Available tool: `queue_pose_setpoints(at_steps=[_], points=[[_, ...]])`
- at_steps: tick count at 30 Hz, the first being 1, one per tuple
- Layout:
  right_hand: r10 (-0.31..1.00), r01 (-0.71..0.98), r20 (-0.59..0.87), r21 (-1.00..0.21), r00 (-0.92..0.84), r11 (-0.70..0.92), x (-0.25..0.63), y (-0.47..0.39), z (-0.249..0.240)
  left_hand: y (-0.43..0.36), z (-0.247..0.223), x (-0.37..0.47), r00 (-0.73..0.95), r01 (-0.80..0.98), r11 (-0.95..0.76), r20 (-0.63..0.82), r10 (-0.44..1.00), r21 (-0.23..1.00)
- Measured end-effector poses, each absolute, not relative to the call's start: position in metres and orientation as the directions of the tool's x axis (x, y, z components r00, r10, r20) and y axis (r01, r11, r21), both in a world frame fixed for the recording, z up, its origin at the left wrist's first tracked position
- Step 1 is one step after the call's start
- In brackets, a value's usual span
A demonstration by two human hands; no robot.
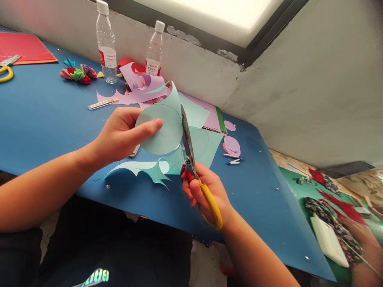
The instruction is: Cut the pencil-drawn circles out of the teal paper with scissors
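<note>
My left hand (pixel 128 129) pinches a light teal paper (pixel 163 133), thumb on top, with a rounded lower edge and a strip curling up behind. In my right hand (pixel 206 191) are scissors (pixel 189 149) with yellow and red handles, blades pointing up along the paper's right edge. Below the held paper lies a jagged teal scrap (pixel 146 169) near the table's front edge. Behind the scissors, a teal sheet (pixel 214 145) with drawn circles rests on the table.
Two bottles (pixel 108 59) (pixel 154 52) stand by the wall, near purple scraps (pixel 149 85). Purple paper circles (pixel 232 146) and pens (pixel 235 161) lie right. Farther left are fabric pieces (pixel 78 74), red sheets (pixel 24 48) and other scissors (pixel 7 69). Another person's arm (pixel 363 247) shows at right.
</note>
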State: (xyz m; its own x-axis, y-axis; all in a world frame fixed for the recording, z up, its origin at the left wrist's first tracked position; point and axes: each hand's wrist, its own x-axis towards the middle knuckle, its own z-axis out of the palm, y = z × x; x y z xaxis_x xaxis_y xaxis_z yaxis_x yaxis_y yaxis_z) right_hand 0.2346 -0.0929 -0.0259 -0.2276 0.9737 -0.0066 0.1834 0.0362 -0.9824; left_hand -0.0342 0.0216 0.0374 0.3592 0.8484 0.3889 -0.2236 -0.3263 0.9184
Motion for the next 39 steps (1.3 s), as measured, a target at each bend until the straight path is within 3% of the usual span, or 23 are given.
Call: queue_pose_setpoints(at_steps=[18,29,35,39], points=[[0.974,0.190,-0.027,-0.982,-0.224,0.016,0.233,-0.095,-0.024,0.021,0.036,-0.035,0.315,-0.194,-0.327,0.375,0.872,0.925],[0.973,0.195,-0.058,-0.981,-0.224,-0.013,0.232,-0.094,-0.024,0.030,0.032,-0.035,0.296,-0.291,-0.365,0.446,0.845,0.885],[0.979,0.190,-0.053,-0.982,-0.196,-0.016,0.232,-0.094,-0.026,0.023,0.033,-0.035,0.420,-0.145,-0.280,0.315,0.851,0.949],[0.979,0.187,-0.046,-0.982,-0.197,-0.009,0.231,-0.094,-0.025,0.019,0.036,-0.032,0.408,-0.144,-0.325,0.356,0.841,0.935]])
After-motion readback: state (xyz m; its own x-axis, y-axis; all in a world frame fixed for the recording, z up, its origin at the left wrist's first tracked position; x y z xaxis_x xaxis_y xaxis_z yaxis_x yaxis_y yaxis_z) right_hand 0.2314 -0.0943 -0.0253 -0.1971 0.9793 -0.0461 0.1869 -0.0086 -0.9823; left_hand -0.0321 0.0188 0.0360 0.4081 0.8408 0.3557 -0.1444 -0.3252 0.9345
